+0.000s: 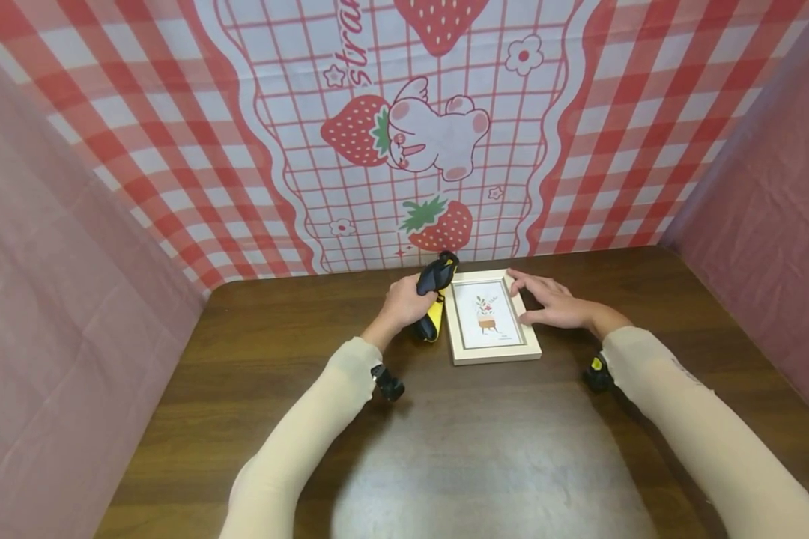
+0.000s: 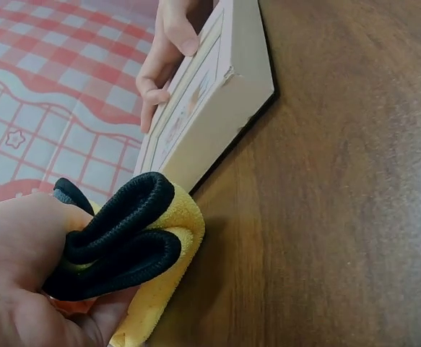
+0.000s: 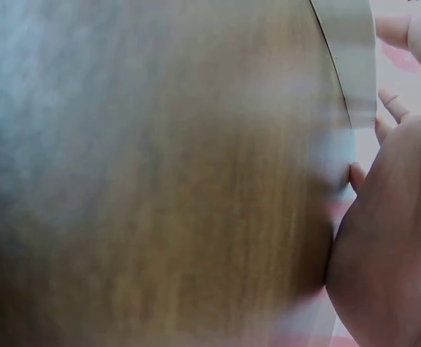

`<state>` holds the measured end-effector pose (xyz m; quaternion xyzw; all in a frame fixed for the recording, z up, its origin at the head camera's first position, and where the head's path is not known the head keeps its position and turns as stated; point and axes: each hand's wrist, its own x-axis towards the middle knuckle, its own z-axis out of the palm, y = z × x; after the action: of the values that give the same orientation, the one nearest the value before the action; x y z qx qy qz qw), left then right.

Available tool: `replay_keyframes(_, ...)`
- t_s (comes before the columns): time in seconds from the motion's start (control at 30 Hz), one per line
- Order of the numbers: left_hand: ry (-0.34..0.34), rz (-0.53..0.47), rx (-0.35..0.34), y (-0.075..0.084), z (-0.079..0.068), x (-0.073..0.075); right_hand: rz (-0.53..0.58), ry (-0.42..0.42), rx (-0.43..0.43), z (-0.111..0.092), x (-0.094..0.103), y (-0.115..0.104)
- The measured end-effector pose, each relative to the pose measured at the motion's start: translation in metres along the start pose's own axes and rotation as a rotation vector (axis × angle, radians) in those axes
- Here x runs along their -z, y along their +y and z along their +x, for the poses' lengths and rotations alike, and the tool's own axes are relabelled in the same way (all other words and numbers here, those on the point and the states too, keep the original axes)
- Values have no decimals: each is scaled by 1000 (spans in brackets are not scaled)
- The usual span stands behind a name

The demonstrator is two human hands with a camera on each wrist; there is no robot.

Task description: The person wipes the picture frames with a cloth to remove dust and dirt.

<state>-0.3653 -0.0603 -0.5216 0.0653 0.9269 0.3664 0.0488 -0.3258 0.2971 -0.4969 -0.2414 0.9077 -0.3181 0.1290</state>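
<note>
A cream-coloured picture frame [image 1: 497, 358] lies face up on the brown wooden table, with a potted-plant print [image 1: 487, 314] inside. My left hand [image 1: 407, 305] grips a folded cloth [image 1: 437, 275], yellow on one side and dark with black edging, just left of the frame. Up close in the left wrist view, the folds of the cloth [image 2: 168, 271] stick out past the fingers. My right hand [image 1: 558, 303] rests at the frame's right side, fingertips on its upper right corner and thumb at the right edge. The right wrist view is partly blurred.
The wooden table [image 1: 485, 449] extends toward me and to both sides. Behind it hangs a red-and-white checked cloth backdrop [image 1: 620, 150] with strawberry prints. Pink curtains [image 1: 61, 299] flank the table. A small black wrist device [image 1: 387, 383] is strapped under each sleeve.
</note>
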Motion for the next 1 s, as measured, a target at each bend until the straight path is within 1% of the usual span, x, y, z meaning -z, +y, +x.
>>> replay_keyframes(0.2, 25, 23, -50, 0, -10, -2, 3, -4, -5, 0, 0, -1)
replay_keyframes(0.33, 33, 20, -77, 0, -19, -3, 1, -6, -8, 0, 1, -1)
replay_keyframes(0.6, 46, 28, -135, -3, -38, -7, -16, -15, 20, -1, 0, -5)
replay_keyframes(0.77, 62, 47, -163, 1, -54, -9, -11, -22, 14, -1, 1, -6)
replay_keyframes(1.0, 91, 69, -185, 9, -83, -12, -7, -11, -4, 0, 1, -2)
